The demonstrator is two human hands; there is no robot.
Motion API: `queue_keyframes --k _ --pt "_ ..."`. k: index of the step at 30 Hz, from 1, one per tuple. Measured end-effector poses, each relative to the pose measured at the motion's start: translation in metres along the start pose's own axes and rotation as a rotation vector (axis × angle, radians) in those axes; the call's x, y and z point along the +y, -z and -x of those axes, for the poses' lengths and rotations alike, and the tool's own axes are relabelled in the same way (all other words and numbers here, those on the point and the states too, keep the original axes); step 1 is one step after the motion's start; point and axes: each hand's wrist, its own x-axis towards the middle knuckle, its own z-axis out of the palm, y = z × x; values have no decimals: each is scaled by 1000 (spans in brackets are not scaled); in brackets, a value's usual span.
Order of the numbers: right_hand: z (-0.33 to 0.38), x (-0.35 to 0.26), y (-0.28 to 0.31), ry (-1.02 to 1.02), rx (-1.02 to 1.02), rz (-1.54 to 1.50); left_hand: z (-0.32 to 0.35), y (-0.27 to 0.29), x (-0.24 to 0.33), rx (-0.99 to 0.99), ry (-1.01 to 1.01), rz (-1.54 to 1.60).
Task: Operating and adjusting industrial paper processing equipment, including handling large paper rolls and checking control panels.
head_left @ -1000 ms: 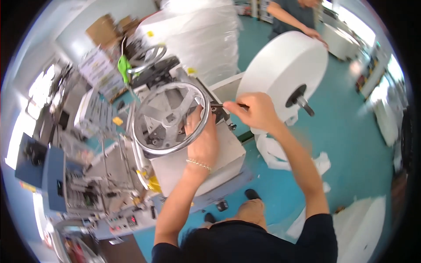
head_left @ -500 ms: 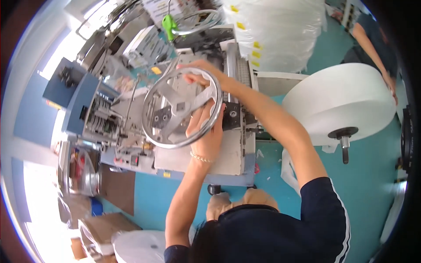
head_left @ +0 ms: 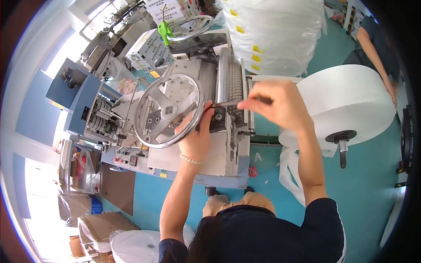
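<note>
- Currently, the slim dark metal rod (head_left: 226, 104) lies just right of the near handwheel (head_left: 174, 109), above the black bolted block (head_left: 218, 118); it may be a hex key or small lever, but its tip is too small to tell.
- Its long axis runs nearly level across the view, the free end pointing left toward the wheel's rim and sitting slightly lower than the held end.
- The right hand (head_left: 280, 103) pinches the rod's right end between thumb and curled fingers.
- The left hand (head_left: 195, 138) reaches under the rim, thumb along its outer right side, near the rod's tip; the wheel covers part of the fingers, so I cannot tell whether they grip anything.
- Judging by this pose, the step in hand is working the rod close to the block; the next move seems to call for a well-seated tip and a steady left hand before force goes on.
- Behind the rod lie a smooth metal roller (head_left: 222, 76) and, beside it, a textured roller (head_left: 236, 83).
- Farther right, a wide white material roll (head_left: 346, 94) sits on a shaft (head_left: 343, 151); a co-worker's hand (head_left: 391, 94) is at its far edge.
- Beyond the rollers stands a plastic-wrapped white stack (head_left: 276, 35); left of it, a green pistol-shaped nozzle (head_left: 165, 31) hangs beside a second handwheel (head_left: 206, 27).
</note>
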Motion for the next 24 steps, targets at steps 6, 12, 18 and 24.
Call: queue_keyframes --k 6,12,18,24 --pt "37 -32 1 157 16 306 -2 -3 -4 -62 -116 88" --pt "56 -47 -14 140 7 366 -8 1 1 -103 -143 30" --pt "72 -74 -28 -7 -78 376 -8 -1 -6 -83 -255 -89" --pt "69 -82 -28 -79 -151 443 -6 -1 -5 -99 -201 -90"
